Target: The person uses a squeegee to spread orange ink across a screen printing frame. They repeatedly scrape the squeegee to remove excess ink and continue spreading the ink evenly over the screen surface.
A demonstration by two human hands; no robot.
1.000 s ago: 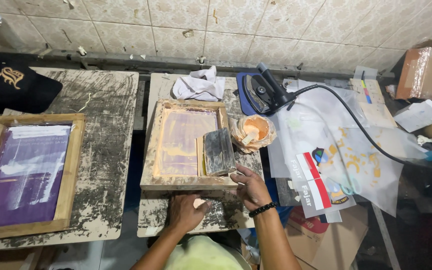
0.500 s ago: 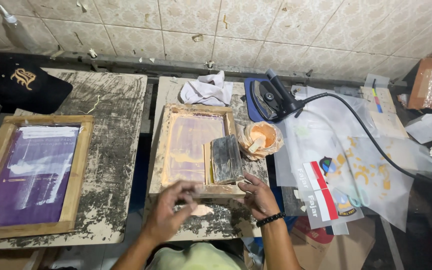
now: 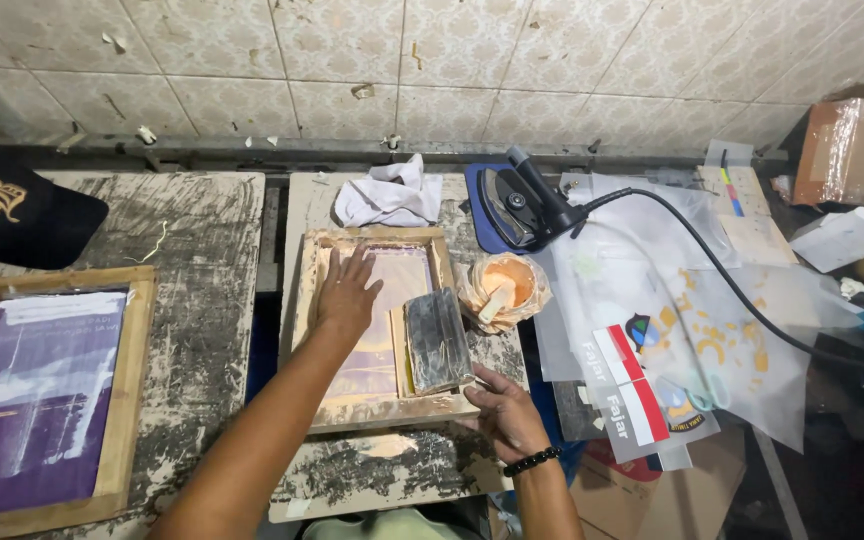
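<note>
A wooden screen-printing frame (image 3: pixel 301 296) with orange-stained mesh lies on the middle board. My left hand (image 3: pixel 346 296) rests flat on the mesh at its left side, fingers spread. A squeegee block (image 3: pixel 437 340) lies inside the frame on its right side. My right hand (image 3: pixel 504 412), with a black bead bracelet at the wrist, presses on the frame's near right corner, fingers just below the squeegee.
A cup of orange ink with a stick (image 3: pixel 500 290) stands right of the frame. Behind are a white rag (image 3: pixel 387 196) and a black iron (image 3: pixel 517 205) with a cord. Printed plastic sheets (image 3: pixel 672 330) cover the right. A second frame with purple mesh (image 3: pixel 37 395) and a black cap (image 3: pixel 12 212) lie left.
My left hand has moved from the frame's near edge up onto the mesh. My right hand stays at the near right corner. The view has shifted slightly.
</note>
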